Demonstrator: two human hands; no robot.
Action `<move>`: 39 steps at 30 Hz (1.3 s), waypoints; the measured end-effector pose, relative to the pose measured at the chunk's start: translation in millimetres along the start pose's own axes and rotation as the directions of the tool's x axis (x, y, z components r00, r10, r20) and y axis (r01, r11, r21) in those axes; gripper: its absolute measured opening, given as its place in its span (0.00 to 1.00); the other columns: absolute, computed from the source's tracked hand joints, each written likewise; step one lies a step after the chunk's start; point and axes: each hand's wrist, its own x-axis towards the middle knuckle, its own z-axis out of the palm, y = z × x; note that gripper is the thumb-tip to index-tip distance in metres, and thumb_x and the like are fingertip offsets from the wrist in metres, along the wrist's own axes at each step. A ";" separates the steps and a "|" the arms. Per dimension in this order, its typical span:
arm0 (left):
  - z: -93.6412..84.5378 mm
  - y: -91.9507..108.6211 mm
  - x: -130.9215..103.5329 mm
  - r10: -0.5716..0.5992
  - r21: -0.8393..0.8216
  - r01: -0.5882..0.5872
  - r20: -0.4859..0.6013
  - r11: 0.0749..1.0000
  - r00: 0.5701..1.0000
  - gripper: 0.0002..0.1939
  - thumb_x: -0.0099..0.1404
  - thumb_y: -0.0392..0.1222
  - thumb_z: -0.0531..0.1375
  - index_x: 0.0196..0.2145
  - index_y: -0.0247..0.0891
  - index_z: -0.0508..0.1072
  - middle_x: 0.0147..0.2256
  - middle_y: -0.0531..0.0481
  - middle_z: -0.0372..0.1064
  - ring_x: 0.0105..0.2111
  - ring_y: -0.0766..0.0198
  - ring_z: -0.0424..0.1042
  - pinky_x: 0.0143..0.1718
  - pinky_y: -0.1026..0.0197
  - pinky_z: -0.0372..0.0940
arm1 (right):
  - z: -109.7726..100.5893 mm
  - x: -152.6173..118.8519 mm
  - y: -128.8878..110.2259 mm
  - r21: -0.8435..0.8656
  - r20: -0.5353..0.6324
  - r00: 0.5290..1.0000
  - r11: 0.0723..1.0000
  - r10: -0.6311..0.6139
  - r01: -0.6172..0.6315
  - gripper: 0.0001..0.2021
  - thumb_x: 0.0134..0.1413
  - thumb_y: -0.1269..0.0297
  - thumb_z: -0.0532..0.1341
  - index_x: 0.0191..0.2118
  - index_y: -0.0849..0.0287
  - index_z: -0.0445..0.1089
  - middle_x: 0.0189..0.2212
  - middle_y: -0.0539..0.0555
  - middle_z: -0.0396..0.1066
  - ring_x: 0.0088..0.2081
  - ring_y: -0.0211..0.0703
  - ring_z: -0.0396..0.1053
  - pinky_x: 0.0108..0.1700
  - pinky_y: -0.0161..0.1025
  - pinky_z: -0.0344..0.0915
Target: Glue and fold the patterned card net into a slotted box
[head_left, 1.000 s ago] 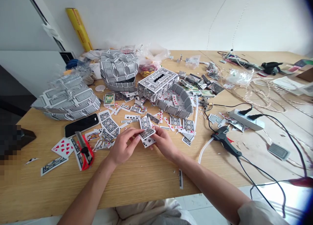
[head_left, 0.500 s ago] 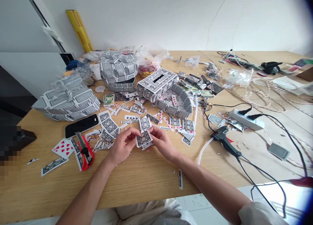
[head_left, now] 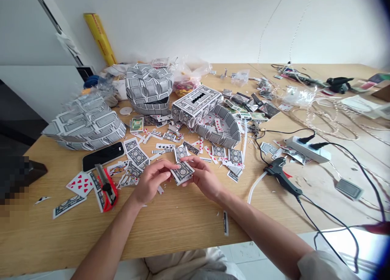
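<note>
A dark-backed playing card, patterned side up, is held just above the table's near middle. My right hand is closed on its right side, fingers partly hidden beneath. At the card's left corner, the fingers of my left hand are bent, the index fingertip touching its top. Another card piece lies just beyond. Small white scraps rest below the left hand. Cut cards, including a spade strip, are scattered around.
At left are a phone, a red utility knife and a card-covered boat shape. A card-built box and an open card tray stand behind. A glue gun and power strip with cables are at right.
The card has shifted slightly right and turned in the fingers. My right hand has moved further under it, and my left fingers have loosened and straightened somewhat. White scraps now show below the left hand.
</note>
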 end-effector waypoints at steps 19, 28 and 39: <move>5.8 -8.1 2.8 0.404 0.585 -0.336 0.016 0.738 0.914 0.13 0.72 0.43 0.67 0.53 0.43 0.77 0.53 0.43 0.76 0.55 0.52 0.75 0.59 0.48 0.70 | 0.8 0.5 -2.3 -0.016 -0.068 0.998 1.000 -0.011 0.010 0.23 0.54 0.59 0.75 0.57 0.50 0.79 0.38 0.50 0.79 0.42 0.44 0.76 0.47 0.42 0.76; 5.2 -7.1 1.9 0.350 0.572 -0.311 0.045 0.759 0.936 0.15 0.77 0.44 0.60 0.58 0.43 0.77 0.55 0.43 0.75 0.57 0.53 0.75 0.60 0.51 0.69 | 0.1 0.0 -2.4 -0.085 -0.074 0.995 0.995 -0.063 0.057 0.15 0.53 0.54 0.77 0.44 0.52 0.81 0.54 0.53 0.76 0.52 0.47 0.74 0.55 0.44 0.72; 5.7 -8.2 0.1 0.276 0.586 -0.257 0.058 0.769 0.959 0.16 0.79 0.45 0.58 0.60 0.43 0.72 0.52 0.44 0.77 0.48 0.55 0.78 0.52 0.53 0.72 | -2.5 5.0 2.5 -0.145 -0.124 0.989 0.988 -0.079 0.060 0.19 0.54 0.47 0.76 0.41 0.56 0.79 0.41 0.53 0.79 0.44 0.44 0.77 0.56 0.46 0.75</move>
